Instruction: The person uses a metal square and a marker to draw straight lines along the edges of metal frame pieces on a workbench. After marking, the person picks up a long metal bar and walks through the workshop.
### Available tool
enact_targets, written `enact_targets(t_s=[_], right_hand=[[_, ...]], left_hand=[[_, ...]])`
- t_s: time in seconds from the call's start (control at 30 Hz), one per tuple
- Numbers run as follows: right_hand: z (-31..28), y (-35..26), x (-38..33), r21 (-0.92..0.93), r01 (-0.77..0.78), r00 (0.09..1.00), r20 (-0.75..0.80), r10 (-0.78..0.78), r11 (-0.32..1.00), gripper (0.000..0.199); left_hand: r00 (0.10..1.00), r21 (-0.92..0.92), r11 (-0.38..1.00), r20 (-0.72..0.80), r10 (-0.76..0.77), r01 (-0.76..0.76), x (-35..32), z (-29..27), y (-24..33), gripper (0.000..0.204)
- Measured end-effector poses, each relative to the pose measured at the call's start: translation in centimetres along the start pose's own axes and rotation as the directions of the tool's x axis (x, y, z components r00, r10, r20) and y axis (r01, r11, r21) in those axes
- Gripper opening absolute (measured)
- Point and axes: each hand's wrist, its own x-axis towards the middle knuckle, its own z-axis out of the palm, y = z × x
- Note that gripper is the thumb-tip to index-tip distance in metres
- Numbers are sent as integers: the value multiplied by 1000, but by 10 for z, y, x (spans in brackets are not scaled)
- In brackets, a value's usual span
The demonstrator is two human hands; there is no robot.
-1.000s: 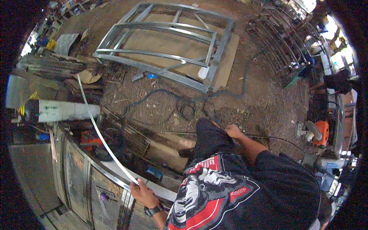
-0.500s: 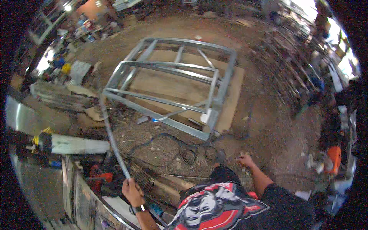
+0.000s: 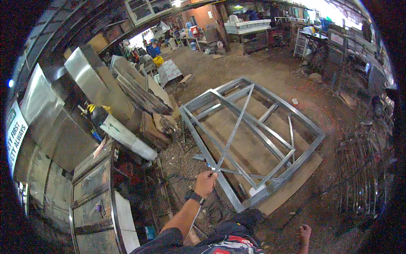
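A long thin metal strip point(image 3: 234, 129), grey and narrow, runs from the left hand point(image 3: 205, 183) up and away across a welded steel frame point(image 3: 253, 135) that lies flat on a wooden board point(image 3: 296, 178) on the dirt floor point(image 3: 262, 63). The left hand is closed around the strip's near end. The right hand point(image 3: 304, 233) hangs low, empty, with fingers loosely curled. A white gas cylinder point(image 3: 122, 133) lies to the left.

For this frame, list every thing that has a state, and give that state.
Left hand: closed around the metal strip.
Metal strip: held at its near end, slanting out over the frame.
Steel frame: flat on the board, untouched.
Board: flat on the dirt floor.
Right hand: empty, low at the side.
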Motion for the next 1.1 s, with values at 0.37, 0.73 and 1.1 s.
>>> enact_targets(t_s=[0.37, 0.73, 1.1], right_hand=[[48, -79, -53, 69, -20, 1000, -7, 20, 997, 22], [242, -38, -418, 313, -559, 754, -193, 627, 768, 24], [359, -259, -524, 133, -502, 864, 39, 502, 855, 27]], left_hand=[[990, 91, 993, 122, 66, -77, 75, 39, -17, 21], [939, 256, 957, 340, 39, -133, 69, -145, -47, 28], [959, 126, 989, 283, 34, -72, 25, -344, -138, 20]])
